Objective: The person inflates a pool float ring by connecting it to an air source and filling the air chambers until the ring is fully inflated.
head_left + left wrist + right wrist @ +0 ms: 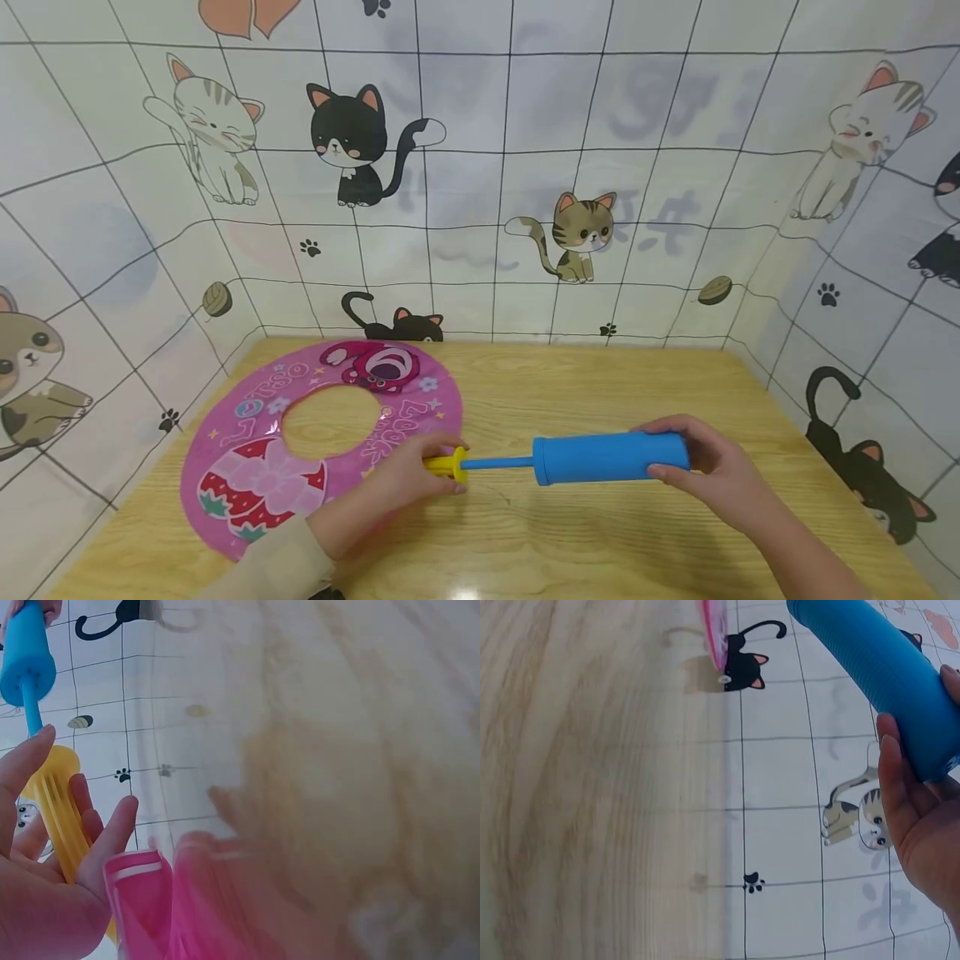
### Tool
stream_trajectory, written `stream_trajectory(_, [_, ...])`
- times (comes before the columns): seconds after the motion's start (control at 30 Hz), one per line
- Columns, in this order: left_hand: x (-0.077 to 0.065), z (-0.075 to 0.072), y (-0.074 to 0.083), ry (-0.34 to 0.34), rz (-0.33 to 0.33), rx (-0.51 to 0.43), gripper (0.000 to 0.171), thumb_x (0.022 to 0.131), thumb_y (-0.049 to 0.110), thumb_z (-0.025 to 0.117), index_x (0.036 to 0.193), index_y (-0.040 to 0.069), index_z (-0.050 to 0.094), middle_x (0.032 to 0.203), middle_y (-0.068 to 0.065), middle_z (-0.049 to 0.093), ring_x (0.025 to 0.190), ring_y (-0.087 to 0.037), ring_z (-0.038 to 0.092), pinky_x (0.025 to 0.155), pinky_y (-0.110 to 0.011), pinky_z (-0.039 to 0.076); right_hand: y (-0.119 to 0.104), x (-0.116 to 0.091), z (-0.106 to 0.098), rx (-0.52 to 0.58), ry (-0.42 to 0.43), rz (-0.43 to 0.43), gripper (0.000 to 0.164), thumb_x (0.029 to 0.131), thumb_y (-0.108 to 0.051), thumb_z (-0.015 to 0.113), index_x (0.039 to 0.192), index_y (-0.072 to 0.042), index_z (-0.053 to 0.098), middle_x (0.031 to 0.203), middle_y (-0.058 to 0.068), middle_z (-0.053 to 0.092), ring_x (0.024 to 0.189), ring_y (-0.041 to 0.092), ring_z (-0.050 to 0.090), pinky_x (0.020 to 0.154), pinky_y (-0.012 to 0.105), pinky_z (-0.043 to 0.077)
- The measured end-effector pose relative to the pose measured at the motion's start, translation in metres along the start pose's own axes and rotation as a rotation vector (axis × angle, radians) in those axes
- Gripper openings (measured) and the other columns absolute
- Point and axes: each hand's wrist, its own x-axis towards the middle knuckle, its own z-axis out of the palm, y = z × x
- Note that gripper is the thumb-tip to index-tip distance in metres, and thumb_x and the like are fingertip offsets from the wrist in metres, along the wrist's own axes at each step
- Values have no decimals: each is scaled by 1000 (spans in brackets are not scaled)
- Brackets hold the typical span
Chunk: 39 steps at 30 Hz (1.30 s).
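Head view: your left hand [416,475] extends from the lower left, thumb and fingers clamped on the yellow plastic handle [441,466] of a blue plastic cylindrical pump [611,458]. Your right hand [708,479], extending from the lower right, is curled round the cylinder's other end. The pump sits nearly level between them, its thin blue rod [498,463] exposed. Your left wrist overlaps the front right edge of a flat pink printed plastic ring [217,429]. Behind the pump, wood-grain tabletop [577,383] stretches to the white cat-printed wall cloth [465,108].

Left wrist view: your thumb and fingers flank the ribbed handle, with the ring's rim just beside your hand.

Right wrist view: your digits flank the cylinder's end; tabletop and cloth meet left of your hand.
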Motion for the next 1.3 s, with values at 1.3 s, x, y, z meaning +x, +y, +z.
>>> stream_trajectory(1.3, [-5, -8, -3, -131, 114, 61, 35, 82, 25, 80, 114, 14, 68, 98, 9, 63, 88, -17, 54, 83, -35, 49, -8, 12, -12, 37, -259, -106, 51, 76, 7, 79, 121, -10, 60, 114, -6, 56, 81, 18, 65, 62, 31, 55])
